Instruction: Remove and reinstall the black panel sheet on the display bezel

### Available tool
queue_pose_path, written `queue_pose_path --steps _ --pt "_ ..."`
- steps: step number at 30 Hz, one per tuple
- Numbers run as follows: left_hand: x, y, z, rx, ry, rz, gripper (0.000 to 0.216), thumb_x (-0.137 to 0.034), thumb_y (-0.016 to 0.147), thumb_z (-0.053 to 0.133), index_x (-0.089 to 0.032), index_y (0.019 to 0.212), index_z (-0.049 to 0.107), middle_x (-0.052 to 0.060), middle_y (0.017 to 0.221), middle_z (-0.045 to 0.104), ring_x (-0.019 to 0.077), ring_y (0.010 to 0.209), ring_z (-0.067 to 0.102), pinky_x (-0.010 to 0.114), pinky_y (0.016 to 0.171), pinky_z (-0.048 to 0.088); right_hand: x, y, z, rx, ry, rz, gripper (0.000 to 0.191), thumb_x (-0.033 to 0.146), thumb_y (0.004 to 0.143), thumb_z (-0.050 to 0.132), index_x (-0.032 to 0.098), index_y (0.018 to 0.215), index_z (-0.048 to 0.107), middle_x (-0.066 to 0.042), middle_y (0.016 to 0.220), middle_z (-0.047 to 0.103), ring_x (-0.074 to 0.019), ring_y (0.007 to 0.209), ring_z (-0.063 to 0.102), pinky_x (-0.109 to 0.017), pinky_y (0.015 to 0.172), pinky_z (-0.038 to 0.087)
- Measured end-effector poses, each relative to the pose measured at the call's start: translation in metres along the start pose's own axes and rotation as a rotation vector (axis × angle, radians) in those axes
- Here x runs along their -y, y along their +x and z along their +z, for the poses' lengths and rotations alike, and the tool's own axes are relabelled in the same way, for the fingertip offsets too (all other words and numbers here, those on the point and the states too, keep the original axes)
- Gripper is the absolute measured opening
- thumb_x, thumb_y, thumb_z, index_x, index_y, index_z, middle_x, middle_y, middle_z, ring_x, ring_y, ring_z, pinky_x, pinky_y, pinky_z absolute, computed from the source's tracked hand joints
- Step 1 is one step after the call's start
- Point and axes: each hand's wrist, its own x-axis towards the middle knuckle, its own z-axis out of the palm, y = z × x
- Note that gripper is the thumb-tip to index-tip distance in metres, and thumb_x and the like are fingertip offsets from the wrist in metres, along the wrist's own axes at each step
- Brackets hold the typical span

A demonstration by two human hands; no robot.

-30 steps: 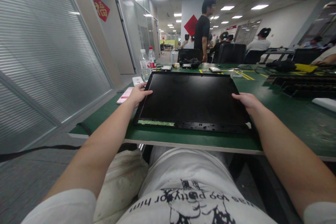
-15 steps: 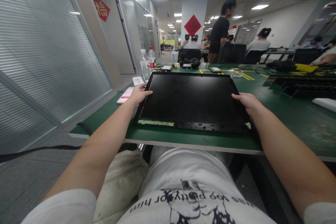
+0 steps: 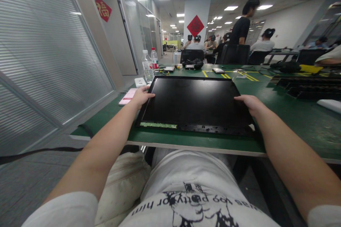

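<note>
A black flat display panel (image 3: 191, 101) lies in front of me, its near edge by the front of the green table. A green circuit strip (image 3: 158, 125) shows along its lower left edge. My left hand (image 3: 141, 96) grips the panel's left side, thumb over the front and fingers partly hidden at the edge. On the opposite side my right hand (image 3: 250, 103) holds the right edge, also thumb on top, with its other fingers hidden underneath.
Left of the panel are a phone with a pink screen (image 3: 128, 97), a white box (image 3: 139, 82) and two bottles (image 3: 147, 65). Black frame pieces (image 3: 301, 87) lie at right, near a white object (image 3: 330, 105). Cables and small devices line the far side. A person (image 3: 241, 26) walks beyond chairs.
The panel's far edge has dropped slightly, and the bright reflection on it has grown. Both hands keep their hold. The person in black has moved to the right.
</note>
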Motion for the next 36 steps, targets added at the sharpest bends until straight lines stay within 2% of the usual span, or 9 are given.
queue_pose_path --steps 5,9,13,17,20,26,30,36 --pt "0.001 0.003 -0.002 -0.036 0.095 0.023 0.055 -0.001 0.063 0.082 -0.017 0.114 0.073 0.004 0.084 0.079 0.0305 0.090 0.078 0.041 0.085 0.062 0.000 0.001 -0.002 -0.001 -0.046 0.032 0.013 0.009 0.075 0.070 0.020 0.071 0.064 -0.004 0.062 0.065 -0.0179 0.056 0.060 -0.028 0.049 0.049" --pt "0.004 0.009 -0.006 -0.072 0.172 0.057 0.046 -0.004 0.055 0.086 -0.018 0.098 0.077 0.008 0.086 0.079 0.0370 0.103 0.076 0.045 0.094 0.059 0.001 0.001 -0.001 -0.028 0.012 -0.048 0.019 0.005 0.071 0.070 0.020 0.082 0.067 -0.001 0.065 0.064 -0.0129 0.054 0.057 -0.022 0.044 0.042" --pt "0.009 0.017 -0.009 -0.140 0.294 0.086 0.044 -0.008 0.049 0.089 -0.018 0.090 0.077 0.012 0.097 0.081 0.0403 0.111 0.073 0.047 0.100 0.056 0.003 -0.002 0.000 -0.044 0.045 -0.081 0.026 0.004 0.070 0.070 0.019 0.092 0.068 -0.002 0.069 0.066 -0.0110 0.057 0.061 -0.018 0.049 0.048" --pt "0.015 0.023 -0.011 -0.161 0.319 0.108 0.034 -0.010 0.049 0.088 -0.020 0.079 0.076 0.010 0.091 0.081 0.0392 0.112 0.072 0.046 0.101 0.055 0.000 -0.002 0.001 -0.054 -0.041 -0.130 0.027 0.005 0.072 0.070 0.017 0.097 0.070 -0.003 0.069 0.067 -0.0122 0.057 0.061 -0.020 0.049 0.049" --pt "0.017 0.025 -0.012 -0.156 0.335 0.123 0.025 -0.010 0.049 0.085 -0.020 0.070 0.074 0.012 0.086 0.079 0.0401 0.110 0.073 0.045 0.100 0.055 -0.005 0.003 0.000 -0.085 -0.175 -0.196 0.036 0.005 0.070 0.074 0.015 0.105 0.073 -0.003 0.067 0.067 -0.0136 0.056 0.060 -0.023 0.051 0.050" --pt "0.015 0.024 -0.015 -0.114 0.424 0.146 0.022 -0.009 0.052 0.079 -0.021 0.070 0.078 0.010 0.083 0.079 0.0399 0.099 0.076 0.043 0.094 0.058 -0.015 0.017 -0.007 -0.160 -0.304 -0.272 0.055 0.010 0.070 0.078 0.019 0.123 0.072 -0.006 0.083 0.073 -0.0210 0.070 0.069 -0.031 0.064 0.058" --pt "0.013 0.023 -0.016 -0.112 0.459 0.153 0.021 -0.009 0.053 0.077 -0.023 0.069 0.079 0.007 0.079 0.078 0.0379 0.098 0.076 0.040 0.093 0.058 -0.015 0.021 -0.009 -0.165 -0.342 -0.298 0.053 0.010 0.068 0.078 0.020 0.120 0.073 -0.008 0.087 0.075 -0.0251 0.080 0.072 -0.034 0.070 0.060" --pt "0.015 0.024 -0.018 -0.086 0.559 0.175 0.017 -0.012 0.057 0.077 -0.023 0.069 0.079 0.010 0.092 0.082 0.0389 0.110 0.075 0.043 0.104 0.052 -0.014 0.020 -0.009 -0.184 -0.357 -0.340 0.044 0.006 0.064 0.078 0.024 0.104 0.076 -0.008 0.094 0.075 -0.0283 0.095 0.072 -0.037 0.078 0.061"
